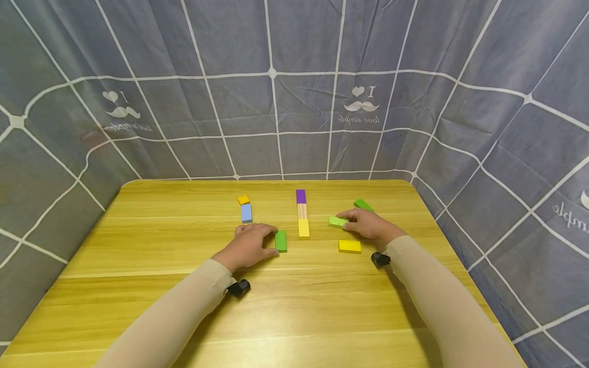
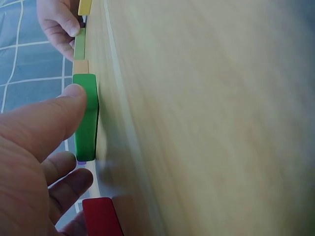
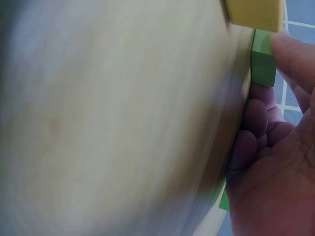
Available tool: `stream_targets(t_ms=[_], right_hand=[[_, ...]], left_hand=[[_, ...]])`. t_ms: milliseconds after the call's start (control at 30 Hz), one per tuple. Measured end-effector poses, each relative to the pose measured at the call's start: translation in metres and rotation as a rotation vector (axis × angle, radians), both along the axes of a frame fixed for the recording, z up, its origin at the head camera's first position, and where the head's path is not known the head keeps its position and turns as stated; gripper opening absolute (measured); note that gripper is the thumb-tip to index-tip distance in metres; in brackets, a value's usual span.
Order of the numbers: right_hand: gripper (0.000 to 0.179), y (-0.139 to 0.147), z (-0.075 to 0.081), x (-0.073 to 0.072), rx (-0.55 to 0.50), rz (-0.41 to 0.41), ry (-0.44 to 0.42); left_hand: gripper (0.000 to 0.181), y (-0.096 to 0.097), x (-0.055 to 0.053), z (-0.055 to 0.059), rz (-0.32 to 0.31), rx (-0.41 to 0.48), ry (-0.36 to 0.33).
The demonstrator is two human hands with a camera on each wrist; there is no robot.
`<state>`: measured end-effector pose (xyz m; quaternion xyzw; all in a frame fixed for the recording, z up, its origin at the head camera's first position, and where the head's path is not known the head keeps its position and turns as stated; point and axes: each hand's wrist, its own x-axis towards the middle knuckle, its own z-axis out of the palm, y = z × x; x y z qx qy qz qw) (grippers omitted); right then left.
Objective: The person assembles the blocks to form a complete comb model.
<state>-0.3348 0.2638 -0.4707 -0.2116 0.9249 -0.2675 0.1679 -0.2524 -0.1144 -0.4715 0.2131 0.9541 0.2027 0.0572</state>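
My left hand (image 1: 248,245) pinches a green block (image 1: 281,241) lying flat, thumb by its near end and index finger by its far end. In the left wrist view the thumb lies against this green block (image 2: 86,118), and a red block (image 2: 102,216) shows beside the lower fingers. My right hand (image 1: 368,224) grips a light green block (image 1: 338,222) between thumb and fingers, its other fingers curled. Between the hands runs a row: a purple block (image 1: 301,196), plain wood pieces (image 1: 301,211) and a yellow block (image 1: 303,229).
A blue block (image 1: 246,212) and an orange block (image 1: 243,200) lie beyond my left hand. Another yellow block (image 1: 349,247) is just nearer than my right hand, and a darker green block (image 1: 363,205) beyond it. A grey curtain (image 1: 303,102) rises behind the wooden table (image 1: 294,317).
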Motion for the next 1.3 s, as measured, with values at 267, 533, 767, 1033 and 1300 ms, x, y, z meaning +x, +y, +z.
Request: stream_targets(t_ms=[267, 533, 767, 1033, 1300], right_hand=[[0.044, 0.0, 0.001, -0.001, 0.007, 0.007, 0.0], [0.045, -0.001, 0.002, -0.002, 0.008, -0.002, -0.01], [0.044, -0.001, 0.001, 0.001, 0.0, -0.004, -0.009], [0.045, -0.001, 0.001, 0.002, 0.004, -0.007, -0.009], [0.044, -0.001, 0.0, 0.001, -0.009, -0.003, -0.016]], left_hand=[[0.07, 0.0, -0.001, 0.001, 0.009, 0.003, -0.011], [0.07, 0.0, -0.001, 0.003, 0.01, 0.002, -0.029], [0.07, 0.0, 0.0, 0.004, 0.013, 0.004, -0.035], [0.069, 0.0, 0.0, 0.003, 0.013, 0.005, -0.035], [0.071, -0.015, -0.006, 0.004, 0.02, 0.052, -0.036]])
